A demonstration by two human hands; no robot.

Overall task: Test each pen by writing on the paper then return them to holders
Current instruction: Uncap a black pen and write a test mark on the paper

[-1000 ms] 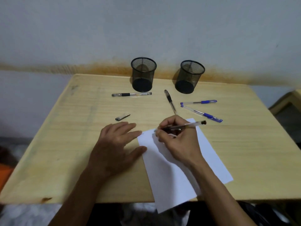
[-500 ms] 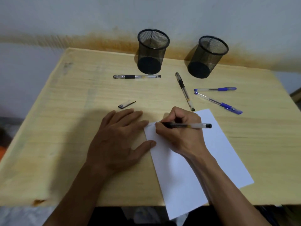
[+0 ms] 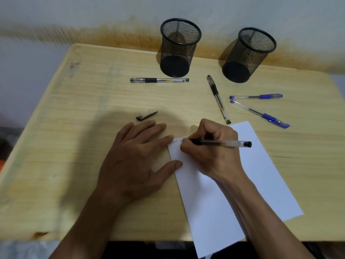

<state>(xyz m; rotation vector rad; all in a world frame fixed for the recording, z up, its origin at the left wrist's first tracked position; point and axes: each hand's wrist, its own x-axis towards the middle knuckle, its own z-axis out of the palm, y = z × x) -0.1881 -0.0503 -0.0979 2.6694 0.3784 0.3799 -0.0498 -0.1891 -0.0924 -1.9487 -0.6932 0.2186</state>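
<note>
Item: black pen (image 3: 220, 143), pinched in our right hand (image 3: 212, 152), fingers curled, tip writing at the paper's (image 3: 261, 174) top corner. Left hand (image 3: 134, 165) flat, fingers straight, steadying that edge. Both holders (image 3: 179, 47) empty; four pens wait on the counter (image 3: 74, 146).

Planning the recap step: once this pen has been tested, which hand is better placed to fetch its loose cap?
Left. The left hand lies flat and free, fingers straight, just near of the cap, steadying the paper. The right hand grips the pen.
</note>
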